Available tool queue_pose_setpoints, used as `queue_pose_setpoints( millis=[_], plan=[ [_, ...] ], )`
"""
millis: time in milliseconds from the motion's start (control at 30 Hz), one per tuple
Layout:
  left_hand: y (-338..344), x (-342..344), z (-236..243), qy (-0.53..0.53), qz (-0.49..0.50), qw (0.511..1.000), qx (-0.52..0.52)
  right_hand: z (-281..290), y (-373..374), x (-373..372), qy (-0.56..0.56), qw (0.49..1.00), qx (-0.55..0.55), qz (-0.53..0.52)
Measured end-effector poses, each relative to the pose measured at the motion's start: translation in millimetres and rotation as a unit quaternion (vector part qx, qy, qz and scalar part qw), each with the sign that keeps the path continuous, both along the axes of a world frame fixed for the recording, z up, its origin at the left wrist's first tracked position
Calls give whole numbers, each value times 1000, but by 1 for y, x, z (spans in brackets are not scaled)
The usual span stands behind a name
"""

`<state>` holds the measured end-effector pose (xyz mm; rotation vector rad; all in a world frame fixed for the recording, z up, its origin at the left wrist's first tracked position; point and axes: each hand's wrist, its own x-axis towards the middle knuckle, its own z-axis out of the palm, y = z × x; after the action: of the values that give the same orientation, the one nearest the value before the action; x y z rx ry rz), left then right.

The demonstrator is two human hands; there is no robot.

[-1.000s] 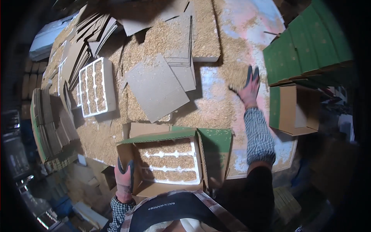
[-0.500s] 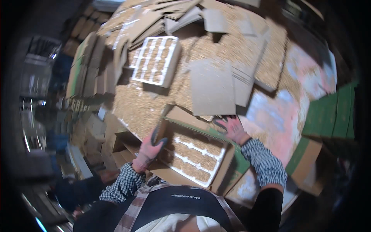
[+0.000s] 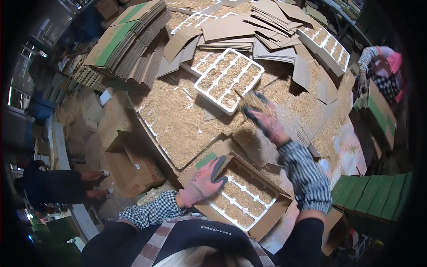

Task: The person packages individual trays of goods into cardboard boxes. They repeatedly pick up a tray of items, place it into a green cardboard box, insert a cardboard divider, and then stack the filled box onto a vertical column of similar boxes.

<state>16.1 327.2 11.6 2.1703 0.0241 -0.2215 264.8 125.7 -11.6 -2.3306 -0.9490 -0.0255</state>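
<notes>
I wear pink gloves with dark grey fingers. My left hand [image 3: 204,181] grips the left wall of an open cardboard box [image 3: 281,208], thumb inside and fingers outside. Inside the box sits a white foam tray [image 3: 242,205], its compartments filled with tan, husk-like loose material. Beyond the box, my right hand [image 3: 263,119] holds a handful of loose husks [image 3: 257,105], slightly blurred by motion. It is beside the near right corner of another white foam tray [image 3: 229,80], also husk-filled. A small pale round thing [image 3: 231,103] shows in that tray's near corner.
Loose husks [image 3: 173,120] cover much of the table. Flat cardboard sheets [image 3: 229,30] lie across the far side, with more filled foam trays [image 3: 327,46] beyond. Folded cartons [image 3: 120,44] are stacked at far left, green cartons [image 3: 373,196] at right. Other people work at both sides.
My right hand has left the box's far right corner and reached away to the far tray, taking up husks. My left hand stays at the box. The whole view has shifted.
</notes>
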Motion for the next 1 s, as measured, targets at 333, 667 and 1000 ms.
queue_pose_setpoints(
  millis=[333,667,1000],
  plan=[
    [6,3,21,93,-5,994,-60,0,115,166,-45,915,-289,-278],
    [5,13,9,48,18,996,-69,-131,-175,-129,162,846,-207,-465],
    [6,20,27,61,33,985,-156,155,-104,-215,-117,978,87,-151]
  ],
)
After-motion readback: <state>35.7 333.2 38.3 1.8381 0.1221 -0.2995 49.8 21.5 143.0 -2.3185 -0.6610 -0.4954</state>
